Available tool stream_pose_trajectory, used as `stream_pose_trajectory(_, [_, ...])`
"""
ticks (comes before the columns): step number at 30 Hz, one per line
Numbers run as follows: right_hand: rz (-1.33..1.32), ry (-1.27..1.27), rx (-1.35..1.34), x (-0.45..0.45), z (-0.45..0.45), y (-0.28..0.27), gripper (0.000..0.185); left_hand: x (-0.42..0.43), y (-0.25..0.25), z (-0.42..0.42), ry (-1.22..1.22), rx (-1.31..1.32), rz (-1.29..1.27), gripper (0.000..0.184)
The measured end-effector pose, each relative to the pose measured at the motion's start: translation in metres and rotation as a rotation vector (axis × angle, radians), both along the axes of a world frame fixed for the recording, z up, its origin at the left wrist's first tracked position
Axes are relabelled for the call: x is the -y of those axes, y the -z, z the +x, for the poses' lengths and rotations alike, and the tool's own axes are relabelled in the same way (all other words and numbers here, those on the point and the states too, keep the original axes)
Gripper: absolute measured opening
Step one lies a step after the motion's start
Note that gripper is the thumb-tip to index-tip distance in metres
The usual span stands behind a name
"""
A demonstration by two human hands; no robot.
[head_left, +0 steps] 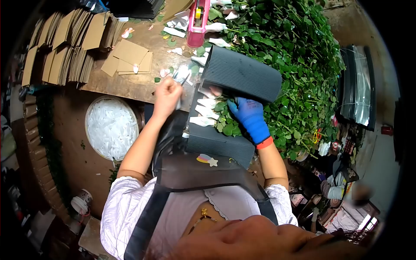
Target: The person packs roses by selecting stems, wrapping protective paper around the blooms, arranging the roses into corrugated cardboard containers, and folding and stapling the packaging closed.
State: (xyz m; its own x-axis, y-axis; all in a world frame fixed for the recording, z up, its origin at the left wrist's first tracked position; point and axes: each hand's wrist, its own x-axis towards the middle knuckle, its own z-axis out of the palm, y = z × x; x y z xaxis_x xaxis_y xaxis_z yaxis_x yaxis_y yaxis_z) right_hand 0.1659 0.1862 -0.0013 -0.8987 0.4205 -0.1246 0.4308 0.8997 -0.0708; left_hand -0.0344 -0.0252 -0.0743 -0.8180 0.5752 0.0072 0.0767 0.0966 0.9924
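Note:
My left hand [168, 96] is bare and closed in a pinch above the table's near edge. Thin dark and white bits show by its fingertips, too small to name. My right hand [248, 113] wears a blue knit glove with an orange cuff. Its fingers curl over leafy rose stems [229, 125], partly covered by leaves and a folded black corrugated sheet [242, 71]. Along the sheet's left edge several rose heads in white sleeves [204, 112] lie in a row. The lower part of the sheet [221, 147] lies flat in front of my apron.
A big heap of green rose stems [294, 65] covers the right side. A pink tape dispenser [197, 30] stands at the back. Brown cardboard pieces [130, 58] lie left on the wooden table [151, 43], near stacked cardboard [65, 39]. Below is a round tub of white sleeves [112, 128].

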Motion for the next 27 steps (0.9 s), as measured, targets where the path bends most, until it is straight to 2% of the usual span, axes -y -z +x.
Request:
stream_pose_trajectory(1, [-0.034,-0.003,-0.019,0.002,-0.003,-0.007,0.035,0.002,0.004,0.0,0.092,-0.05,-0.201,0.018])
stream_pose_trajectory(2, [-0.06,0.022,0.109,0.003,-0.007,-0.011,0.035,-0.009,-0.004,0.01,0.154,-0.097,-0.162,0.03])
stream_pose_trajectory(3, [-0.064,0.022,0.178,0.004,-0.013,-0.012,0.034,-0.017,-0.034,0.016,0.262,0.073,-0.447,0.031])
stream_pose_trajectory(5, [-0.068,0.03,0.32,0.006,-0.021,-0.012,0.033,-0.03,-0.024,0.023,0.306,-0.018,-0.493,0.033])
stream_pose_trajectory(6, [-0.064,0.034,0.314,0.005,-0.022,-0.011,0.032,-0.033,-0.019,0.028,0.279,0.044,-0.303,0.031])
stream_pose_trajectory(10, [-0.02,0.01,0.223,0.006,-0.017,-0.001,0.032,-0.026,-0.015,0.034,0.115,0.09,-0.236,0.024])
stream_pose_trajectory(11, [-0.001,-0.003,0.18,0.006,-0.016,0.001,0.032,-0.019,-0.013,0.028,0.092,0.141,-0.114,0.025])
stream_pose_trajectory(13, [-0.06,0.006,0.228,0.002,-0.016,0.0,0.036,-0.005,-0.018,0.009,-0.148,0.335,0.084,0.023])
stream_pose_trajectory(15, [-0.12,-0.009,0.264,0.0,-0.017,-0.01,0.042,0.001,-0.028,-0.003,0.003,0.096,0.128,0.02])
stream_pose_trajectory(16, [-0.149,-0.026,0.276,-0.001,-0.018,-0.018,0.048,0.011,-0.036,-0.003,0.172,0.178,-0.08,0.017])
stream_pose_trajectory(17, [-0.179,-0.044,0.288,-0.001,-0.02,-0.025,0.054,0.007,-0.026,0.0,0.263,0.12,-0.306,0.022])
stream_pose_trajectory(18, [-0.223,-0.033,0.361,0.0,-0.025,-0.028,0.061,-0.003,-0.044,0.013,0.276,0.006,-0.349,0.026])
stream_pose_trajectory(19, [-0.198,-0.022,0.358,0.003,-0.026,-0.024,0.059,-0.012,-0.062,0.025,0.29,-0.107,-0.389,0.03])
stream_pose_trajectory(21, [-0.142,-0.002,0.359,0.008,-0.026,-0.009,0.056,-0.018,-0.048,0.027,0.463,-0.098,-0.477,0.028])
stream_pose_trajectory(25, [-0.08,-0.008,0.436,0.007,-0.027,0.005,0.049,-0.007,-0.035,0.029,0.344,0.032,-0.36,0.03])
stream_pose_trajectory(26, [-0.085,-0.023,0.386,0.007,-0.025,0.001,0.048,-0.003,-0.032,0.028,0.242,0.106,-0.257,0.028])
stream_pose_trajectory(27, [-0.092,-0.039,0.336,0.007,-0.02,-0.005,0.046,0.005,-0.031,0.021,0.173,0.247,-0.258,0.025])
